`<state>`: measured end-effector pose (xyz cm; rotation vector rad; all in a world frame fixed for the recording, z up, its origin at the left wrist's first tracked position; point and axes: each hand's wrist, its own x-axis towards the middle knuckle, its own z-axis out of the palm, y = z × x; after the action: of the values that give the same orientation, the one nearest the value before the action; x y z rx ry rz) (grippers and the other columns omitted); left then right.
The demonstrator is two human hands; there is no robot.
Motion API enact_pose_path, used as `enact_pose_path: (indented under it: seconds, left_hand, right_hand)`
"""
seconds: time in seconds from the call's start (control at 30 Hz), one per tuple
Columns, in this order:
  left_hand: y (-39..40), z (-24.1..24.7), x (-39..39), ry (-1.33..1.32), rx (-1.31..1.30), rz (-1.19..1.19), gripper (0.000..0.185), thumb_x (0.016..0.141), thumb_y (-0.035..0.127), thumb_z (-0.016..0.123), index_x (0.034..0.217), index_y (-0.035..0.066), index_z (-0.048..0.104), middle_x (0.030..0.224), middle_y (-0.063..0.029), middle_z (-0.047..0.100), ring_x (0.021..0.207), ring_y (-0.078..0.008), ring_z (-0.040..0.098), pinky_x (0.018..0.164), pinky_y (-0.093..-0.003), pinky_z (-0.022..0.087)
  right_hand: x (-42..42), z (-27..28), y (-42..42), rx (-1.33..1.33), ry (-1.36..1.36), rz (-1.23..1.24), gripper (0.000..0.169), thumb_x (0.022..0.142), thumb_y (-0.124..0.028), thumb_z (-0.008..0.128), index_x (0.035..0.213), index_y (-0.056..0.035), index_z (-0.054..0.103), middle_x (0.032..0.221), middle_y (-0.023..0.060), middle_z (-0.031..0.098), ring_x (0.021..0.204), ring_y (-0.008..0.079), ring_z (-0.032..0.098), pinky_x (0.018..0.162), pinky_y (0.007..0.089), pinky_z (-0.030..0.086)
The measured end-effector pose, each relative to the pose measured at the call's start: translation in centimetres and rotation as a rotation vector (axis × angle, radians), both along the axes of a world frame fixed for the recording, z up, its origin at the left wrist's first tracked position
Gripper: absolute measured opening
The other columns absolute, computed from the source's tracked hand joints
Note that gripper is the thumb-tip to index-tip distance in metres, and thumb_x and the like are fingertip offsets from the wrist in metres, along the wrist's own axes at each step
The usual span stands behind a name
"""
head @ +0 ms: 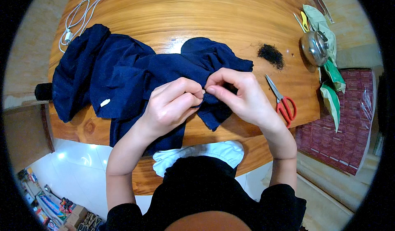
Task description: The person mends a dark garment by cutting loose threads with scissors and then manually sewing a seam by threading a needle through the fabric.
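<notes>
A dark navy cloth garment (123, 55) lies bunched across the wooden table. My left hand (176, 99) is closed on part of this fabric, with a small pale piece at its fingertips. Close beside it, my right hand (237, 92) has its thumb and index finger pinched together at the same spot; whether something thin is between them is too small to tell. Another small white piece (105, 102) rests on the cloth at the left. Red-handled scissors (282, 99) lie to the right of my right hand, blades partly under no cover.
A pile of black threads (271, 55) lies beyond the scissors. A metal lidded pot (314, 48), a yellow-handled tool (304, 21) and green packets (334, 76) are at the right edge. A white cable (85, 11) lies at the back left, a black spool-like object (43, 91) at the left edge.
</notes>
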<state>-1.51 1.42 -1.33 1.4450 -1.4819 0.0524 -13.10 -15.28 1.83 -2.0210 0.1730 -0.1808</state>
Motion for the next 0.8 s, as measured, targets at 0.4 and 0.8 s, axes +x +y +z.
enact_pose_path:
  seconds: [0.4, 0.8]
  left_hand:
    - [-0.9, -0.2, 0.5, -0.037, -0.021, -0.010, 0.019, 0.062, -0.001, 0.075, 0.071, 0.002, 0.060, 0.083, -0.0111, 0.064, 0.074, -0.0233, 0.068, 0.062, -0.0320, 0.057]
    - [-0.8, -2.9, -0.2, 0.081, -0.192, -0.101, 0.017, 0.069, 0.001, 0.069, 0.078, 0.003, 0.054, 0.087, -0.0094, 0.059, 0.080, -0.0286, 0.062, 0.063, -0.0366, 0.050]
  right_hand:
    - [-2.9, 2.1, -6.0, -0.378, -0.100, -0.347, 0.005, 0.083, -0.001, 0.065, 0.088, 0.0017, 0.065, 0.081, 0.0099, 0.065, 0.077, 0.0177, 0.064, 0.070, 0.0281, 0.050]
    - [-1.5, 3.4, -0.9, -0.072, 0.133, 0.183, 0.023, 0.097, -0.013, 0.055, 0.116, -0.0010, 0.058, 0.108, 0.0084, 0.060, 0.103, 0.0180, 0.055, 0.092, 0.0303, 0.043]
